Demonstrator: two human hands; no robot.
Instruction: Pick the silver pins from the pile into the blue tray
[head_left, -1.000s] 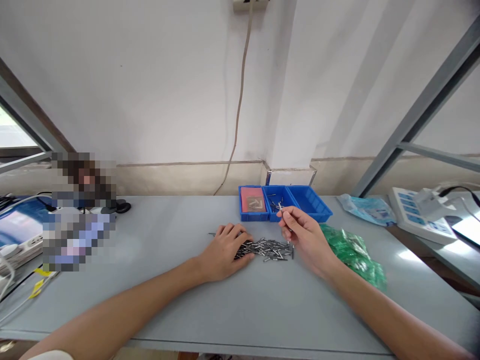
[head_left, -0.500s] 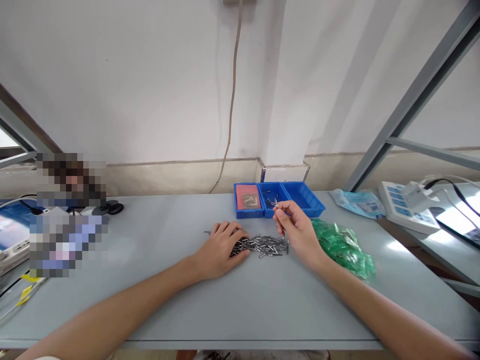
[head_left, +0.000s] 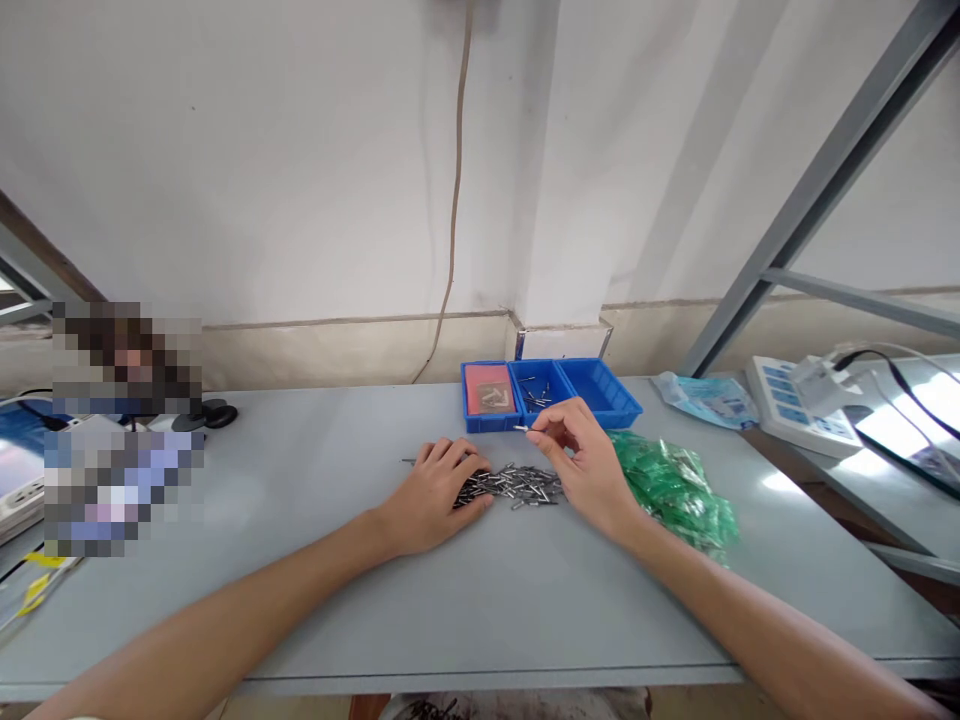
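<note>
My left hand (head_left: 437, 493) lies palm down at the left side of a pile of blind rivets (head_left: 521, 484), its fingers spread and partly covering them. Above the right end of that pile, my right hand (head_left: 585, 465) pinches a single blind rivet (head_left: 520, 428) between thumb and fingertips. The rivet points left, with a pale, shiny tip and a thin dark stem. Just behind it stands a blue divided tray (head_left: 491, 424). Several rivets (head_left: 535, 399) lie in its middle compartment; the left one holds a red piece (head_left: 480, 378) and a small clear bag (head_left: 493, 397).
Green plastic bags (head_left: 675, 490) lie right of my right hand. Further right are a light-blue packet (head_left: 705, 400) and a white power strip (head_left: 799, 405) with plugs. Black round pieces (head_left: 219, 413) and cables sit at the left. A wall (head_left: 337, 200) closes off the back.
My right hand has turned and lowered slightly, and the rivet in its fingers now shows pointing left. My left hand stays on the pile. The whole view has shifted a little.
</note>
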